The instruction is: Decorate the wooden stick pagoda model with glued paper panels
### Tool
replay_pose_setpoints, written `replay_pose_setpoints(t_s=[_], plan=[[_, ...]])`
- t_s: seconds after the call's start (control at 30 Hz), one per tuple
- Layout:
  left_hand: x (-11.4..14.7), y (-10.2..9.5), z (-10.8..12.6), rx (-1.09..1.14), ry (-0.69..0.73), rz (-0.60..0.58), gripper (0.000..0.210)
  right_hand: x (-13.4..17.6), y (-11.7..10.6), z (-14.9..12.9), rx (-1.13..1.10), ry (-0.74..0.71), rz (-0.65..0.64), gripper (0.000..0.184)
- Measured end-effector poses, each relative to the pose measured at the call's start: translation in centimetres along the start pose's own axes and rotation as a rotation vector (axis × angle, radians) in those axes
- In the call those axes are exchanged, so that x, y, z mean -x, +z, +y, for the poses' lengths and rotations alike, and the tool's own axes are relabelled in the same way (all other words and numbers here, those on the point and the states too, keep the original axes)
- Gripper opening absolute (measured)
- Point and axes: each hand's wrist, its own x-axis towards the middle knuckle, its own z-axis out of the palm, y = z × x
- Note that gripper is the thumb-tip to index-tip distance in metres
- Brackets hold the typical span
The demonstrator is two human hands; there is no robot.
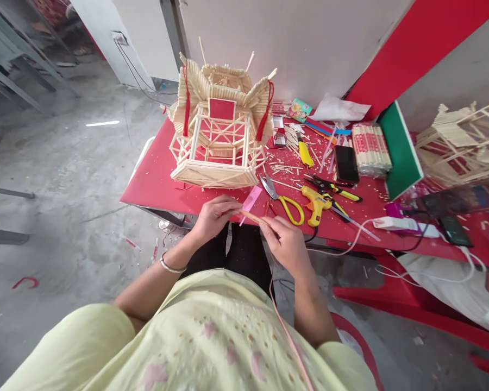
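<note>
Just off the front edge of the red table, my left hand and my right hand pinch a thin tan wooden stick between them, one at each end. Right behind it lies a pink strip. Scissors with yellow handles are on the table beyond my right hand, beside a yellow glue gun. In front of me stands a pagoda-like model built of pale wooden sticks, with red tassels hanging at two corners.
On the red table are pliers, a yellow utility knife, a black phone, and packed sticks. Another stick model stands at right, past a green board. A person sits at lower right near white cables.
</note>
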Motion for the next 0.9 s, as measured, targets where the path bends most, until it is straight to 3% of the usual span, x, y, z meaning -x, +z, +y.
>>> replay_pose_setpoints(t_s=[0.13,0.23,0.37,0.53,0.8,0.9], plan=[[-0.8,-0.6,0.4,-0.083,0.088,-0.094,0.02,-0.9,-1.1,0.1,0.143,-0.057,-0.028,0.046],[-1.3,-0.9,0.8,-0.092,0.113,-0.078,0.018,-1.6,-1.5,0.3,0.164,-0.087,-0.066,0.046],[-1.4,-1.1,1.2,-0.071,0.199,-0.069,0.02,-2.0,-1.3,1.0,-0.029,-0.094,-0.119,0.042],[-1.0,-0.7,1.2,-0.033,0.215,-0.089,0.025,-1.8,-0.6,1.3,-0.302,0.055,-0.238,0.054],[-1.0,-0.4,0.8,0.006,0.286,-0.055,0.023,-2.0,-0.1,1.1,-0.403,0.109,-0.243,0.055],[-1.0,0.2,0.5,-0.071,0.201,-0.018,0.021,-2.5,-1.2,1.7,-0.352,0.099,-0.21,0.052]])
